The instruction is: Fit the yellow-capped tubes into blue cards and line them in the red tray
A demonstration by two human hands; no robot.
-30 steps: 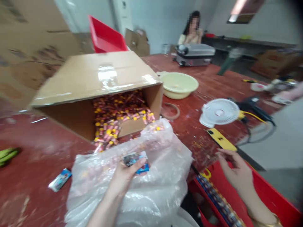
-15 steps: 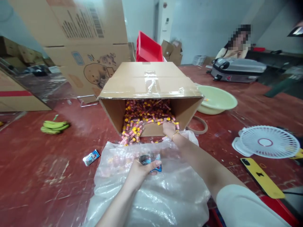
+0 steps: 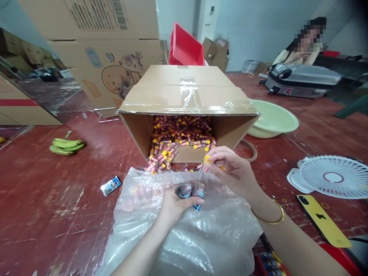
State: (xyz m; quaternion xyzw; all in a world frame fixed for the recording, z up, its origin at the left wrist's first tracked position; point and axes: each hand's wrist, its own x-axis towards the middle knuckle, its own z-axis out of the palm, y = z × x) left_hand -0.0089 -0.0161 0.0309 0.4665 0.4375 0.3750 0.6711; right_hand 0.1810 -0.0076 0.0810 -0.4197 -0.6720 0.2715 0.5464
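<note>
in the left hand (image 3: 176, 201), small blue-and-silver printed packets (image 3: 184, 191) are held above a crumpled, translucent plastic bag (image 3: 184, 237), the grip being closed on them with the thumb pressed across the front. by the right hand (image 3: 230, 166), a small pink tube with a round yellow cap (image 3: 207, 158) is pinched between the thumb and fingertips, just above and to the right of the packets. whether a second tube is enclosed in that grip cannot be told. beyond the hands, a large brown cardboard box (image 3: 186, 90) is laid on its side, its open end turned toward the bag, and a heap of wrapped pink tubes with yellow caps (image 3: 184, 128) is contained inside, some being spilled at its front edge. on the worn red surface (image 3: 57, 214), a flat blue-and-silver packet (image 3: 111, 186) is placed left of the bag, near a bunch of green-yellow bananas (image 3: 66, 146). to the right, a round pale-green plastic basin (image 3: 276, 122), a white slatted fan grille (image 3: 345, 178) and a yellow-backed phone (image 3: 324, 222) are seen.
</note>
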